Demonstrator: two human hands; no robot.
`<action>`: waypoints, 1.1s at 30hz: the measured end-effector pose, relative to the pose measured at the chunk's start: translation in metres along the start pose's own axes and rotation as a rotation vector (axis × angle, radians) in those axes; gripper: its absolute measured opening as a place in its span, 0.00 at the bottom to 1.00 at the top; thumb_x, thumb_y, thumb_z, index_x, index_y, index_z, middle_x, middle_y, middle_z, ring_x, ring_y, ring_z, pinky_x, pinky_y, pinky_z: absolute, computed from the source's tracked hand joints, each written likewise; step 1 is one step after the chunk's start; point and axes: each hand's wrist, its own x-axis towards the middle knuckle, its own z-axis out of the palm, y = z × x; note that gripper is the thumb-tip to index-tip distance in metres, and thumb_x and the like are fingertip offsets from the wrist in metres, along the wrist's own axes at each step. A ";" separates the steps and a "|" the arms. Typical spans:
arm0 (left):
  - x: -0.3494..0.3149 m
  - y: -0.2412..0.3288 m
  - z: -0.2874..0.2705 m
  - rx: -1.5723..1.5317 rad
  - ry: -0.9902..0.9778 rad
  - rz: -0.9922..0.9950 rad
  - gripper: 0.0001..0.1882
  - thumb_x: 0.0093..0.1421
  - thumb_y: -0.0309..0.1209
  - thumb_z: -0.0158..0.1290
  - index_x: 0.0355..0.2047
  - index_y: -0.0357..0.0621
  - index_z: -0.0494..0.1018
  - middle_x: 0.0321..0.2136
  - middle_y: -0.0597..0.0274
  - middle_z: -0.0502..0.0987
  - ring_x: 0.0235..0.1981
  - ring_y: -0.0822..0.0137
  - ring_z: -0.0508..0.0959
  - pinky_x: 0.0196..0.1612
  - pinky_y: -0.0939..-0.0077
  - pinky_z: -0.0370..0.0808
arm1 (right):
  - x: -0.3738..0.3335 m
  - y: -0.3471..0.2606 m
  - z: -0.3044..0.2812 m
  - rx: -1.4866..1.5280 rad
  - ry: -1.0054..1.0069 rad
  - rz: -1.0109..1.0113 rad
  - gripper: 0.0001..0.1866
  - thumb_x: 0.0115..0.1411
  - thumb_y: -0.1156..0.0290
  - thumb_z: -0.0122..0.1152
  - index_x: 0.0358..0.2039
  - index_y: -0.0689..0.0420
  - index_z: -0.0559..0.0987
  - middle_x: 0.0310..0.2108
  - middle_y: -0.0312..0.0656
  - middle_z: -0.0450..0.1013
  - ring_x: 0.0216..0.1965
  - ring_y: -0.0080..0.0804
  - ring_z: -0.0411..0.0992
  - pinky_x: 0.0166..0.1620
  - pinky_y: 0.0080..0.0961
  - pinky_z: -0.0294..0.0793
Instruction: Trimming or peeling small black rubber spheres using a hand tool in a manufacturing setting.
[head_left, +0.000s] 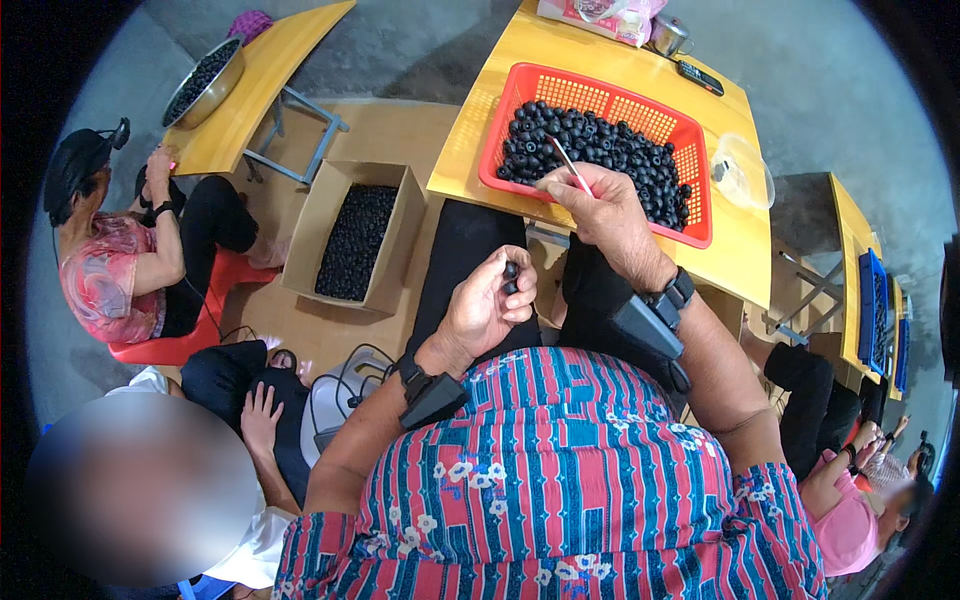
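My left hand (487,305) is closed around a small black rounded piece (511,272), held between thumb and fingers in front of my lap. My right hand (610,215) grips a slim tool (567,158) with a metal blade-like tip and a pale pinkish handle; its tip points up and left, over the basket. Just beyond stands a red plastic basket (705,222) with mesh sides. Inside it lie many black ring-like pieces (600,150), several showing holes. The right hand partly covers the basket's near edge.
The basket rests on a yellow table (460,150) with a remote control (700,77), a metal mug (668,36) and a clear plastic container (738,170). On the floor at left, a cardboard box (400,245) holds black pieces. Other people sit at both sides.
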 end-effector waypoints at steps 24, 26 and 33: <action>0.006 -0.005 0.002 0.104 0.014 0.004 0.08 0.63 0.35 0.46 0.38 0.46 0.68 0.29 0.70 0.64 0.26 0.76 0.61 0.25 0.85 0.58 | 0.064 0.008 -0.021 -0.814 -0.098 -0.272 0.12 0.48 0.67 0.61 0.34 0.55 0.80 0.32 0.50 0.75 0.38 0.47 0.74 0.43 0.38 0.72; 0.007 -0.007 0.004 0.086 0.047 0.025 0.08 0.63 0.35 0.47 0.37 0.45 0.68 0.26 0.72 0.62 0.25 0.76 0.60 0.25 0.85 0.58 | 0.057 0.006 -0.027 -0.785 -0.075 -0.302 0.12 0.48 0.67 0.62 0.35 0.56 0.80 0.32 0.49 0.76 0.37 0.44 0.75 0.43 0.35 0.73; 0.004 -0.006 -0.007 0.087 -0.014 0.051 0.18 0.62 0.41 0.52 0.45 0.43 0.70 0.23 0.76 0.58 0.23 0.79 0.59 0.24 0.86 0.58 | -0.015 -0.021 -0.025 0.054 -0.223 -0.033 0.10 0.51 0.76 0.65 0.37 0.59 0.80 0.34 0.32 0.76 0.38 0.16 0.71 0.45 0.17 0.71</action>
